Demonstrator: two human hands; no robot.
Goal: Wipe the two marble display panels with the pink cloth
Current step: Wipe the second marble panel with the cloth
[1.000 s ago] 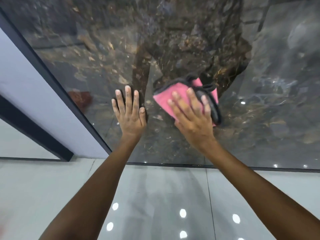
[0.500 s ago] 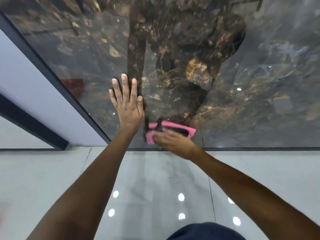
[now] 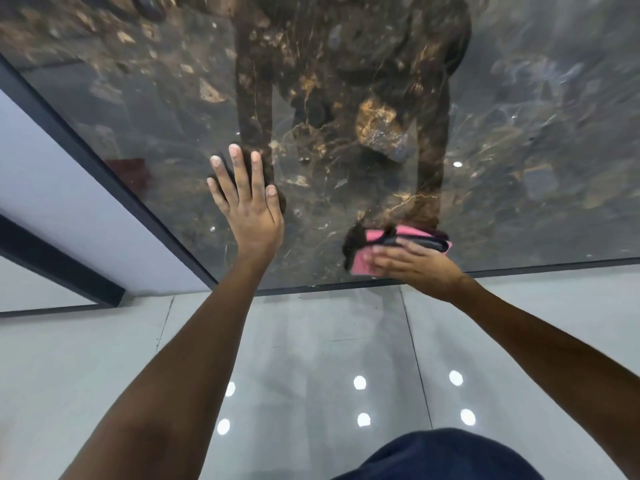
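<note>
Pressing our left hand (image 3: 247,206) flat against the dark, gold-veined marble panel (image 3: 519,133), fingers straight and slightly spread, we lean on the glossy stone. Off to that hand's right and lower down, our right hand (image 3: 412,266) lies with straight fingers on top of the pink cloth (image 3: 367,254), pushing it against the panel just above its bottom edge; the cloth is folded, with a dark border showing beyond our fingertips. Below both hands the pale grey floor (image 3: 311,341) shines with round light spots, and left of our left hand a dark frame (image 3: 104,174) edges the panel.
</note>
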